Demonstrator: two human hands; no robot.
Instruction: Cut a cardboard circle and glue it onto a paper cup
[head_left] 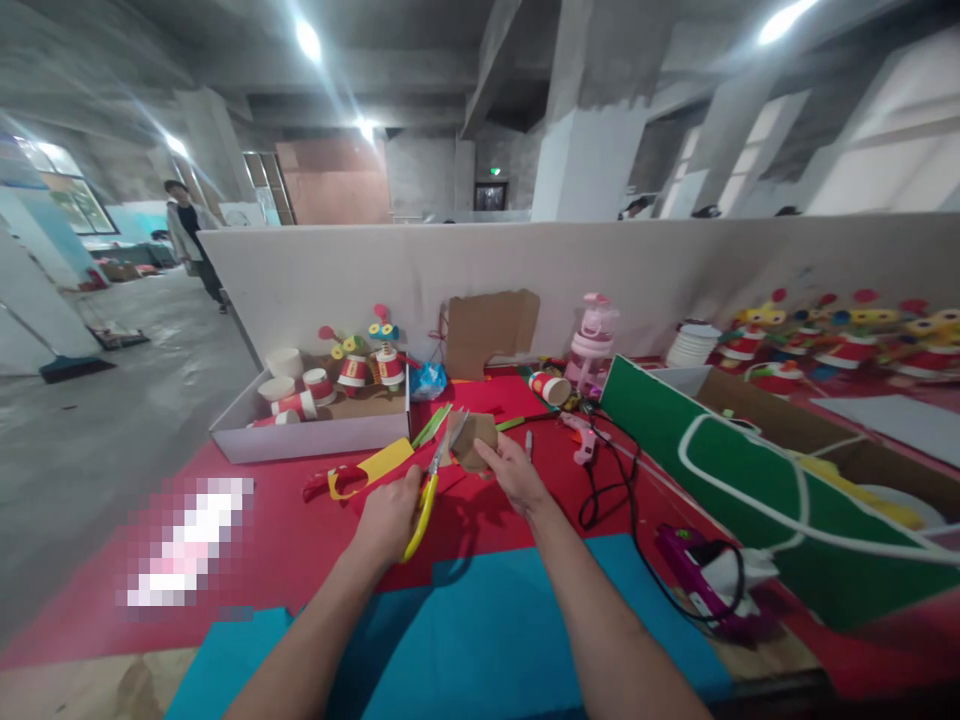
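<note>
My left hand [390, 520] is closed round the yellow handles of a pair of scissors [427, 490], whose blades point up toward a small brown cardboard piece [474, 440]. My right hand [514, 472] pinches that cardboard piece from the right and holds it above the red table [300, 540]. The blades meet the left edge of the cardboard. A yellow foam strip [379, 464] and a red scrap lie just left of the scissors.
A white box [300, 438] with red paper cups and cup figures stands at the left. A glue gun [583, 445] with a black cord, a purple tool [697, 575], a green board [720, 470] and blue foam sheets [487, 640] surround me. A person stands far left.
</note>
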